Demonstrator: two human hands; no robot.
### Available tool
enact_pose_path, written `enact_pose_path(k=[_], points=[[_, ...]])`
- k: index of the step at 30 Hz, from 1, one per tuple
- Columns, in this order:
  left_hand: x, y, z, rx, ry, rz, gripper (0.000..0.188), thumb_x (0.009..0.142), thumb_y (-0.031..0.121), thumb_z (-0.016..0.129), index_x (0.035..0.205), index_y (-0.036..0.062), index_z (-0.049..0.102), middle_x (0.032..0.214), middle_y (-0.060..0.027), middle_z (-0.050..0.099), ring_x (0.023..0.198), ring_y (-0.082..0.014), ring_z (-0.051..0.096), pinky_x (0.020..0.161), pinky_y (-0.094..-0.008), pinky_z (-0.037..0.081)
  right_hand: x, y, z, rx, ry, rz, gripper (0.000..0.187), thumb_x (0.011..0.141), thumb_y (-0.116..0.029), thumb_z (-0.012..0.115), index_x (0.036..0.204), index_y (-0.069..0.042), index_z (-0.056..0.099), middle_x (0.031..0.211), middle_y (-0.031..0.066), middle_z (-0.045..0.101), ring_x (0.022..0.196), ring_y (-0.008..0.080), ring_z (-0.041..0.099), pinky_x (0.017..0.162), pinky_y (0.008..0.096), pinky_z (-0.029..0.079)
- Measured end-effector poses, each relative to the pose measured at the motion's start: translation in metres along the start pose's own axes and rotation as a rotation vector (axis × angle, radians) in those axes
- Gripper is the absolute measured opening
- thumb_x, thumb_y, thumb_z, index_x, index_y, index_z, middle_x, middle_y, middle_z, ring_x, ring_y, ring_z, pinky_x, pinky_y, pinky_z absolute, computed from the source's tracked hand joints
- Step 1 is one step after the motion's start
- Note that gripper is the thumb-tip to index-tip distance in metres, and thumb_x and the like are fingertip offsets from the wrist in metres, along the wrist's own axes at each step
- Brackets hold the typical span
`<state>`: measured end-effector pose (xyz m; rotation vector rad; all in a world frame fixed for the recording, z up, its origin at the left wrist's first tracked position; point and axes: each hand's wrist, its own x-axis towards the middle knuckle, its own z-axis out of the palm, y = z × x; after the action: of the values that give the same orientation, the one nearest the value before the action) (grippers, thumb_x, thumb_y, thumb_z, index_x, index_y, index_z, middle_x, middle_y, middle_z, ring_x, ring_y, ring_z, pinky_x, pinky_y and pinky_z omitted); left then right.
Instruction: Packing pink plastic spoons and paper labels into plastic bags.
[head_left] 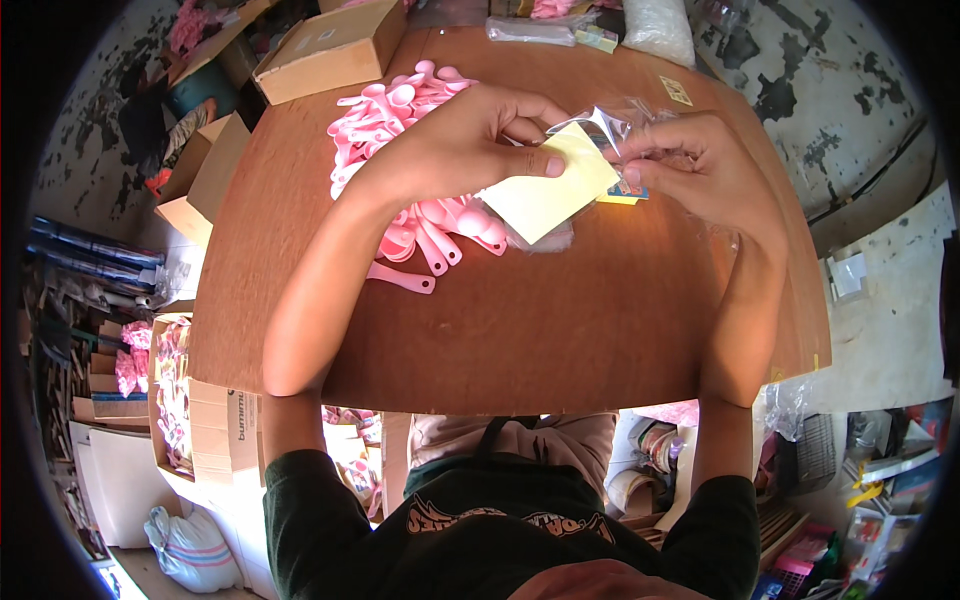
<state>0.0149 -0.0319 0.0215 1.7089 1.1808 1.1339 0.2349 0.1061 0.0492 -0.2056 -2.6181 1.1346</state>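
My left hand (465,145) grips a pale yellow square card (555,195), its thumb pressed flat on the front. A clear plastic bag (606,122) stretches from behind the card to my right hand (705,165), whose fingertips are pinched on the film. Beneath the hands, a small blue and yellow printed card (628,190) lies on the brown table (560,330). Many pink plastic spoons (375,125) are heaped under and beyond my left forearm. Part of another clear bag (555,238) shows below the card.
A closed cardboard box (330,50) stands at the table's back left corner. Clear bags (530,30) and a filled white bag (660,30) lie along the far edge. An open carton (205,170) and a carton of packets (175,390) stand to the left, with a white sack (190,550) lower down.
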Motion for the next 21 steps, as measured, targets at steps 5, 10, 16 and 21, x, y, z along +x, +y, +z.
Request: enact_pose_path(k=[5, 10, 16, 21], points=[[0.001, 0.000, 0.000, 0.008, -0.019, -0.004, 0.030, 0.090, 0.010, 0.066, 0.116, -0.0026, 0.059, 0.089, -0.0070, 0.070, 0.080, -0.0073, 0.062, 0.070, -0.0222, 0.048, -0.001, 0.008, 0.001, 0.001, -0.013, -0.059, 0.015, 0.090, -0.005, 0.063, 0.100, 0.004, 0.068, 0.087, 0.0072, 0.067, 0.080, 0.0122, 0.060, 0.073, 0.0270, 0.050], [0.001, -0.004, 0.003, 0.038, 0.004, -0.012, 0.028, 0.089, 0.006, 0.066, 0.116, -0.0022, 0.062, 0.092, -0.0085, 0.072, 0.080, -0.0081, 0.064, 0.069, -0.0245, 0.051, 0.000, 0.010, 0.001, -0.032, -0.042, -0.064, 0.015, 0.089, -0.003, 0.062, 0.102, 0.003, 0.068, 0.089, 0.0088, 0.064, 0.079, 0.0135, 0.058, 0.070, 0.0273, 0.047], [0.003, -0.002, 0.002, 0.087, -0.050, -0.081, 0.037, 0.089, 0.010, 0.068, 0.122, -0.0017, 0.057, 0.097, -0.0087, 0.069, 0.089, -0.0102, 0.063, 0.076, -0.0246, 0.051, 0.001, 0.002, 0.004, -0.124, -0.029, -0.117, 0.020, 0.088, 0.000, 0.057, 0.106, -0.001, 0.068, 0.086, 0.0062, 0.061, 0.072, 0.0133, 0.053, 0.065, 0.0274, 0.042], [0.003, -0.009, 0.016, 0.159, 0.078, 0.215, 0.044, 0.086, 0.012, 0.072, 0.125, -0.0004, 0.056, 0.102, -0.0082, 0.067, 0.094, -0.0101, 0.061, 0.076, -0.0245, 0.051, 0.005, -0.006, 0.006, -0.150, -0.072, -0.073, 0.021, 0.090, -0.003, 0.058, 0.107, -0.003, 0.069, 0.085, 0.0034, 0.059, 0.068, 0.0101, 0.048, 0.061, 0.0269, 0.039]])
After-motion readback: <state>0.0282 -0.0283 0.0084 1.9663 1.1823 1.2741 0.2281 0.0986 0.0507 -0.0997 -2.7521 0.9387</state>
